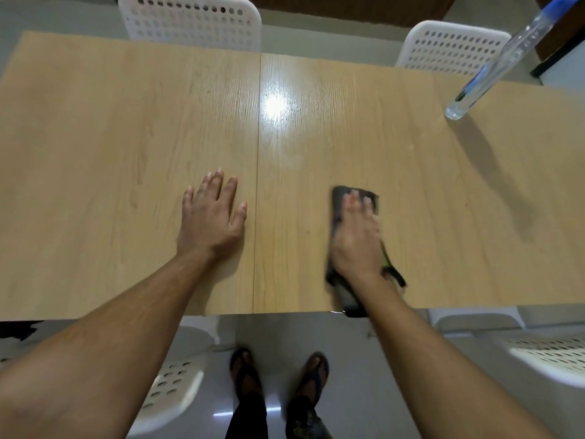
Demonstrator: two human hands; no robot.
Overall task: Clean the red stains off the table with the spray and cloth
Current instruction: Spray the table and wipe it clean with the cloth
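Note:
A light wooden table (126,137) fills the view, with a seam down its middle. My right hand (356,236) presses flat on a dark grey cloth (340,201) near the table's front edge, right of the seam; the hand and cloth look blurred. The cloth's near end hangs over the front edge. My left hand (210,217) rests flat on the table, fingers spread, just left of the seam. A clear spray bottle (493,64) with a blue top stands at the far right of the table. No red stain shows on the wood.
Two white perforated chairs (190,23) (449,49) stand behind the table's far edge. More white chairs sit near me at the lower left (171,384) and lower right (547,353). My sandalled feet stand on the grey floor below the table's front edge.

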